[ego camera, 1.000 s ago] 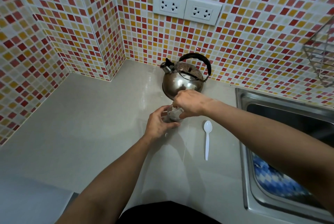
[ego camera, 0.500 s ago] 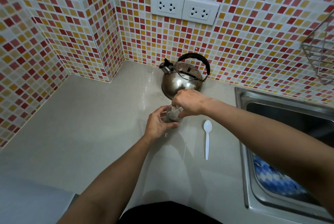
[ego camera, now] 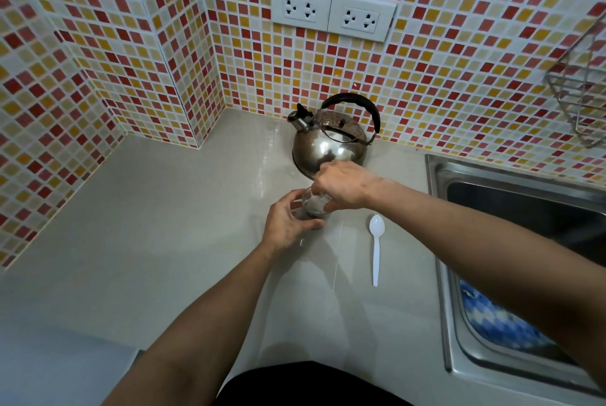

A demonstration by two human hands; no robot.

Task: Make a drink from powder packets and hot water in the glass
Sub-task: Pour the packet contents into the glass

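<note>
The glass (ego camera: 314,205) stands on the table (ego camera: 170,215) at the centre of the frame, just in front of the steel kettle (ego camera: 329,146); the left hand (ego camera: 288,225) curls its fingers round the glass's near side, a steadying grip low on the wall; the right hand (ego camera: 344,186) is bunched above the rim, its fingers drawn together, apparently pinching something small and pale over the mouth, though what it is cannot be made out from here.

This looks like the powder step, with hot water yet to come; to do it well, keep the left grip low and firm so the glass cannot tip; keep the right hand directly over the opening, close to the rim, so nothing scatters on the table; tap or shake gently rather than hard.

The white plastic spoon (ego camera: 376,246) lies to the right of the glass, near the sink (ego camera: 439,241), ready for stirring; the kettle sits close behind, so the pour should need only a short reach.
</note>
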